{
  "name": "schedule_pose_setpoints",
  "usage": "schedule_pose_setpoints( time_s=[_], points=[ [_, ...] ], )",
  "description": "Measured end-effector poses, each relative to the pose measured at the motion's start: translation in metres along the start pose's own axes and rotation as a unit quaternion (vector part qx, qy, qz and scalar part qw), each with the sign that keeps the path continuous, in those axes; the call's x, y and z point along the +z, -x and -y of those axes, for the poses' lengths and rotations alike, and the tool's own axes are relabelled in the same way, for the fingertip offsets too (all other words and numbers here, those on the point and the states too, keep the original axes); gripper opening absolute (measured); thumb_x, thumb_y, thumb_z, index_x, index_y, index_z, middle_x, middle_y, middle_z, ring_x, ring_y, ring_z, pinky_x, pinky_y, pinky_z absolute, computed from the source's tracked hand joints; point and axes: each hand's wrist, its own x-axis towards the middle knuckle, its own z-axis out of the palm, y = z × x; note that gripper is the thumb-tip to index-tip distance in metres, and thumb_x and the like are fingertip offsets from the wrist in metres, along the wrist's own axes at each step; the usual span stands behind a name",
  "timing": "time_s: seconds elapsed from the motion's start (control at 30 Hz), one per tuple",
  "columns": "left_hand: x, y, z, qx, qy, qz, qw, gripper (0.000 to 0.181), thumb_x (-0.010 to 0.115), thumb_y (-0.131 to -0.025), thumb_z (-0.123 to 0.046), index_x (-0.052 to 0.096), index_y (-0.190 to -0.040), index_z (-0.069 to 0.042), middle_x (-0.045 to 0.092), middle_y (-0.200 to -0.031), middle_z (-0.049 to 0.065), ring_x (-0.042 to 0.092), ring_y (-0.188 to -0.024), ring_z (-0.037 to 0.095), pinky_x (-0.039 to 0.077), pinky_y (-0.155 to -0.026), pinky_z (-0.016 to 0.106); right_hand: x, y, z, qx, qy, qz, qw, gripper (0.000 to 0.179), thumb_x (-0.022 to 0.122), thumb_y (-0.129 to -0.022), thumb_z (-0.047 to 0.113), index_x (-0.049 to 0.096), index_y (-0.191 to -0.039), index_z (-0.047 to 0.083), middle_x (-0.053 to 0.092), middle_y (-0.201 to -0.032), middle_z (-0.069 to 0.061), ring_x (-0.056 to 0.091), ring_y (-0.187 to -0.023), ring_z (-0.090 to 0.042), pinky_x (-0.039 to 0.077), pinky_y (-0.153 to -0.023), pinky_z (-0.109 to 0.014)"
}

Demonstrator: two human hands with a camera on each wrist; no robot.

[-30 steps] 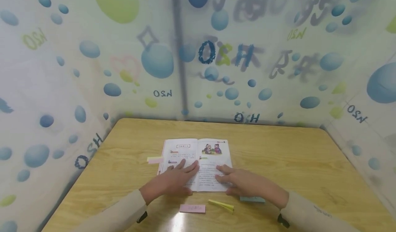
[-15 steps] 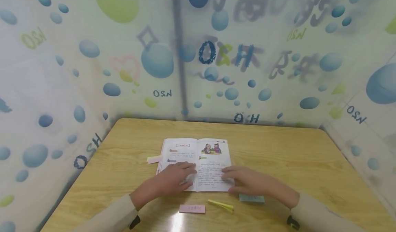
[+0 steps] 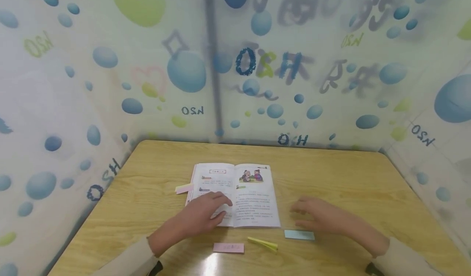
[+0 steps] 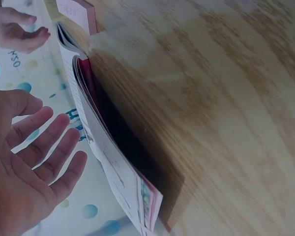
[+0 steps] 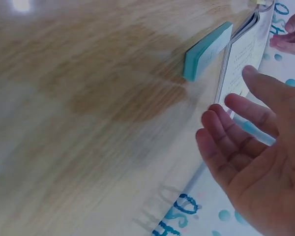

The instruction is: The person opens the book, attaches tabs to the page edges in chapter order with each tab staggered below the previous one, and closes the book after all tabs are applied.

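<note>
An open book point(image 3: 254, 208) lies on the wooden table, with text and a cartoon of two figures on its right page. My left hand point(image 3: 204, 212) is over the lower left page, fingers loosely bent and holding nothing; in the left wrist view a gap shows between this hand point(image 4: 34, 157) and the book point(image 4: 113, 172). To the right of the book hovers my right hand point(image 3: 320, 214), relaxed and holding nothing. Just below it lies a blue sticky-note pad point(image 3: 299, 235), seen as teal pad point(image 5: 206, 51) in the right wrist view.
A pink sticky-note pad point(image 3: 228, 248) and some yellow strips point(image 3: 263, 243) lie in front of the book. Yellow and pink tabs point(image 3: 184, 189) stick out from the book's left edge. Patterned walls point(image 3: 257, 104) border the table point(image 3: 331, 173) at the back and sides.
My right hand has lifted off the right page and moved right, beyond the book. My left hand has drawn back slightly left, its fingers more bent. The book stays open.
</note>
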Motion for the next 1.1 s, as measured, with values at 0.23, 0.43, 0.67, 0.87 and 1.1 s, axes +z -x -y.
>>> schedule_pose_setpoints(
  time_s=[0.23, 0.43, 0.67, 0.87, 1.1],
  points=[
    [-0.003, 0.005, 0.001, 0.003, 0.004, -0.017, 0.9998, 0.019, 0.071, -0.09, -0.004, 0.069, -0.109, -0.007, 0.068, -0.108, 0.002, 0.065, -0.1, 0.02, 0.055, -0.086, 0.036, 0.003, 0.013, -0.001, 0.033, -0.043, 0.032, 0.998, 0.027, 0.076, -0.092, 0.032, 0.071, -0.112, 0.016, 0.059, -0.101, 0.014, 0.056, -0.09, -0.005, 0.054, -0.079, -0.032],
    [0.002, 0.011, 0.004, -0.012, 0.002, -0.029, 0.9995, 0.023, 0.073, -0.089, -0.006, 0.069, -0.111, -0.008, 0.068, -0.11, 0.002, 0.065, -0.103, 0.02, 0.055, -0.086, 0.037, 0.01, 0.016, -0.001, 0.04, -0.051, 0.036, 0.9972, 0.025, 0.083, -0.085, 0.031, 0.068, -0.102, 0.023, 0.052, -0.091, 0.015, 0.05, -0.08, -0.003, 0.05, -0.07, -0.027],
    [0.007, 0.013, 0.003, -0.023, 0.005, -0.036, 0.9991, 0.022, 0.073, -0.089, -0.007, 0.069, -0.11, -0.008, 0.067, -0.109, 0.001, 0.065, -0.1, 0.019, 0.056, -0.084, 0.036, 0.016, 0.014, -0.001, 0.022, -0.051, 0.025, 0.9982, 0.022, 0.083, -0.084, 0.017, 0.063, -0.089, 0.025, 0.051, -0.088, 0.017, 0.05, -0.076, -0.002, 0.049, -0.066, -0.024],
    [0.009, 0.011, 0.005, -0.016, 0.014, -0.053, 0.9984, 0.022, 0.072, -0.088, -0.007, 0.069, -0.11, -0.008, 0.067, -0.109, 0.001, 0.065, -0.101, 0.018, 0.055, -0.086, 0.035, 0.019, 0.014, -0.003, 0.027, -0.047, 0.02, 0.9984, 0.022, 0.08, -0.086, 0.015, 0.062, -0.089, 0.026, 0.051, -0.087, 0.017, 0.049, -0.075, -0.002, 0.049, -0.065, -0.024],
    [0.01, 0.008, 0.004, -0.013, 0.023, -0.055, 0.9981, 0.021, 0.071, -0.09, -0.01, 0.068, -0.111, -0.007, 0.067, -0.108, 0.001, 0.064, -0.097, 0.017, 0.055, -0.083, 0.034, 0.01, 0.012, 0.0, 0.049, -0.045, 0.004, 0.9978, 0.019, 0.079, -0.087, 0.017, 0.064, -0.096, 0.024, 0.055, -0.088, 0.018, 0.053, -0.078, -0.003, 0.051, -0.068, -0.026]
  ],
)
